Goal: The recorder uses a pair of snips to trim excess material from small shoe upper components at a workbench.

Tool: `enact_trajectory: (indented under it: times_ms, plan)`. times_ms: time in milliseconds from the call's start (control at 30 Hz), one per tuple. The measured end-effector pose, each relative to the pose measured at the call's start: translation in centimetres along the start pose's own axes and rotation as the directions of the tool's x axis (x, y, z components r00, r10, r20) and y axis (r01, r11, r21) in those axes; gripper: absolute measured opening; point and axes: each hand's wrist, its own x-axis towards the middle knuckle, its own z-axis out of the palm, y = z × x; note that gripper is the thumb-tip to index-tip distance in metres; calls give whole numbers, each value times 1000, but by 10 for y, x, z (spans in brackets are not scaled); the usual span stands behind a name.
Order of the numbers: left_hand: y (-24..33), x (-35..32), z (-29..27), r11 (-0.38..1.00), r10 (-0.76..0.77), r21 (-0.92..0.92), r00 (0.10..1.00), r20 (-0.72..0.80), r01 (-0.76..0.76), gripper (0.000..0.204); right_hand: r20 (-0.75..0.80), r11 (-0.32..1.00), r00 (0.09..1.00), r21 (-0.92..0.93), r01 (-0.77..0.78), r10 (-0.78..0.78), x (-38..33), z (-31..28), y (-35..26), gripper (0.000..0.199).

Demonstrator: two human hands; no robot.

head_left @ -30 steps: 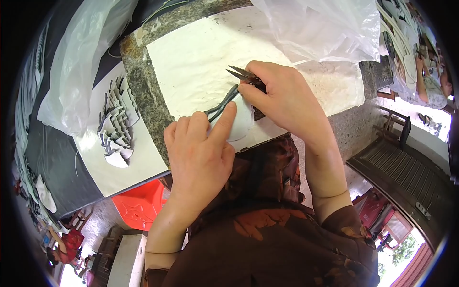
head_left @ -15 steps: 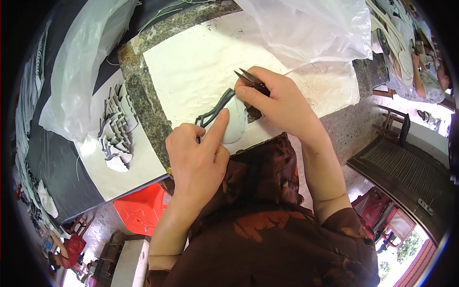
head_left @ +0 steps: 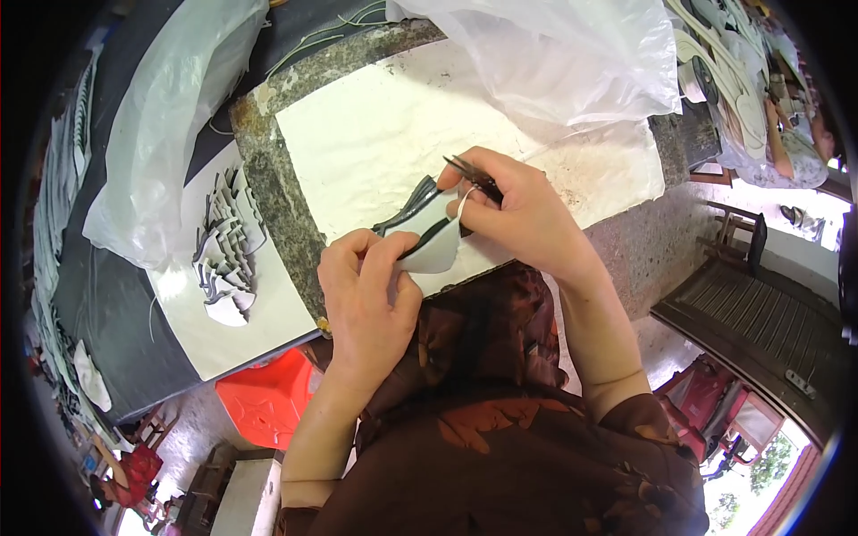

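Together, hands (head_left: 429, 268) around cut piece (head_left: 427, 239).

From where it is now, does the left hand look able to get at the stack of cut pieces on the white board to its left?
Probably yes, but not while it is busy: the left hand pinches the white piece with black trim, and would have to let go first. The stack of cut pieces lies uncovered, with nothing between.

hands (head_left: 366, 295): 2 | scissors (head_left: 472, 175): 1 | white cut piece (head_left: 431, 243) in hands: 1 | clear plastic bags (head_left: 152, 152): 2, upper frame | red stool (head_left: 268, 402): 1, lower left
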Motion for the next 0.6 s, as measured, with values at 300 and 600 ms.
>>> enact_trajectory:
  times_ms: [300, 600]
  plan:
    - [1, 8, -9, 1000, 10, 7, 997, 72, -11, 36, 234, 997, 972, 79, -17, -1, -8, -20, -14, 21]
    - [18, 27, -44, 957, -102, -227, 942, 320, 181, 28, 222, 951, 975, 302, -72, 3, -10, -14, -14, 17]
